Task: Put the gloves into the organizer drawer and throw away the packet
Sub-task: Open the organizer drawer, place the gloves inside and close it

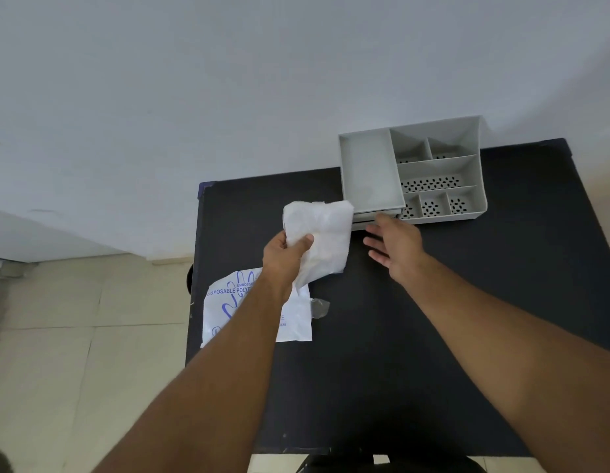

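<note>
So, mid-frame: L hand [285, 254] is raised above the dark table [433, 336], arm reaching up from lower left of the frame, thumb across the front and fingers curled behind a folded wad of whitish see-thru gloves [322, 233]. The wad is gripped at its lower left corner; the rest stands up and to the right of the fist, top edge just beside the drawer's near corner.

R hand [395, 244] comes in from the lower right, forearm long and straight, palm turned leftward, fingers straight and spread, holding nothing. Thumb tip is at the near edge of the grey drawer [368, 172]; can't tell if it touches.

Drawer stands pulled out, on the left side of the grey organizer [467, 134] at upper right of the table, next to its perforated compartments.

Packet [225, 312], white w/ blue hand print, lies flat near the table's left edge, partly under the L forearm. Small clear plastic scrap [320, 307] just beside it on the right
</note>
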`<action>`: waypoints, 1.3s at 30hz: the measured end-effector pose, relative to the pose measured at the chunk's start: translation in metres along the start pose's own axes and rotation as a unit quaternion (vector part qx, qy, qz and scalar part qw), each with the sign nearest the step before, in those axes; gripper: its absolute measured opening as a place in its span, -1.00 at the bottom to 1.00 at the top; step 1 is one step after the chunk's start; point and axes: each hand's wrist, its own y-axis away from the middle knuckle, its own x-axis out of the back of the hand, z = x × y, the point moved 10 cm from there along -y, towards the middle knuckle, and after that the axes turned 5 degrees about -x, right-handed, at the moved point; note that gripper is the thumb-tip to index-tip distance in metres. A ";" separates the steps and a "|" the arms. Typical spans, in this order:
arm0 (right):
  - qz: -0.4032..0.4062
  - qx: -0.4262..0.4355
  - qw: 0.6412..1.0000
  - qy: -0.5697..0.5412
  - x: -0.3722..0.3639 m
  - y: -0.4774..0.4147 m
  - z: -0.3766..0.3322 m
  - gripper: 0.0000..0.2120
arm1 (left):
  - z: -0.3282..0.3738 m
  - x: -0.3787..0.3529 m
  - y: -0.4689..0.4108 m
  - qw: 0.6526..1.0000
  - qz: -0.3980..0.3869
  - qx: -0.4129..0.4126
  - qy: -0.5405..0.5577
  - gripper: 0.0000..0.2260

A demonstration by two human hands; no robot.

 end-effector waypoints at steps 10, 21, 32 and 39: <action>-0.004 -0.031 0.999 -0.043 -0.013 0.001 0.014 -0.89 | -0.001 0.009 -0.003 0.999 0.021 0.028 0.009 -0.83; 0.020 -0.035 0.999 -0.016 0.007 0.024 0.044 -0.85 | 0.018 0.003 0.014 0.999 0.037 0.027 0.009 -0.90; 0.018 -0.058 0.998 0.020 0.031 0.044 0.076 -0.84 | 0.016 -0.005 0.038 0.998 0.048 0.021 0.039 -0.82; 0.032 -0.059 0.997 0.029 0.045 0.051 0.093 -0.82 | 0.022 -0.005 0.049 0.996 0.065 0.011 0.053 -0.86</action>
